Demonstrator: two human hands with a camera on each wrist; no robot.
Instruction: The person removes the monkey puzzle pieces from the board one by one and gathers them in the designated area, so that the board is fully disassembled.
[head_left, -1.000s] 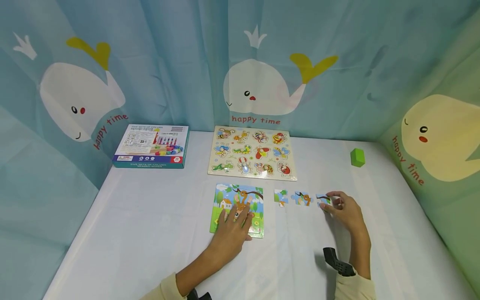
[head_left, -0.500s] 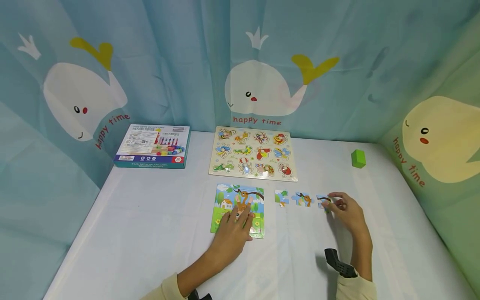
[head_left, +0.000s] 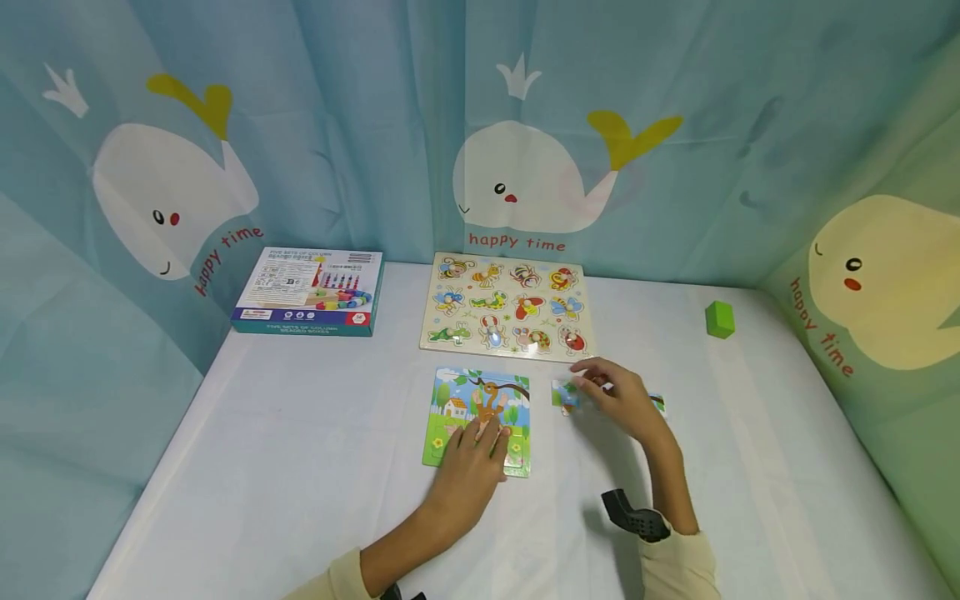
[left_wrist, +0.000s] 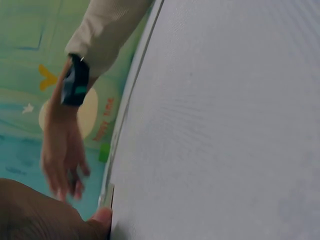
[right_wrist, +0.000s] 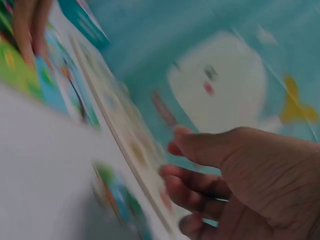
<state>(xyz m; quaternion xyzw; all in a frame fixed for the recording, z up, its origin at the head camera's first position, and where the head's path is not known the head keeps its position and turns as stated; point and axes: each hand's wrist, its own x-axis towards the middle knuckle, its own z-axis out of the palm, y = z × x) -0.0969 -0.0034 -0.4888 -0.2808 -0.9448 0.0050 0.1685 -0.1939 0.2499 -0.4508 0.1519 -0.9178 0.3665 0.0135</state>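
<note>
A square deer jigsaw puzzle [head_left: 457,387] lies on the table, showing a house, trees and a branch. My left hand [head_left: 471,471] rests on its lower part with fingers spread over the picture, and its thumb lies at the near edge in the left wrist view. To the right, my right hand [head_left: 618,400] hovers close by a loose puzzle piece [head_left: 558,397], thumb and fingers apart with nothing between them in the right wrist view. Another puzzle piece [head_left: 660,406] shows partly beyond that hand. The middle piece is hidden under the right hand.
Behind the puzzle lies a wooden insect board [head_left: 510,304]. At the back left sits a beaded-toy box [head_left: 307,292], and a green block [head_left: 720,319] stands at the back right. A whale-print curtain [head_left: 360,125] surrounds the white table [head_left: 300,467].
My right hand has left the rightmost loose piece and moved left to the leftmost one. My left hand has slid slightly down the puzzle, uncovering more of the deer.
</note>
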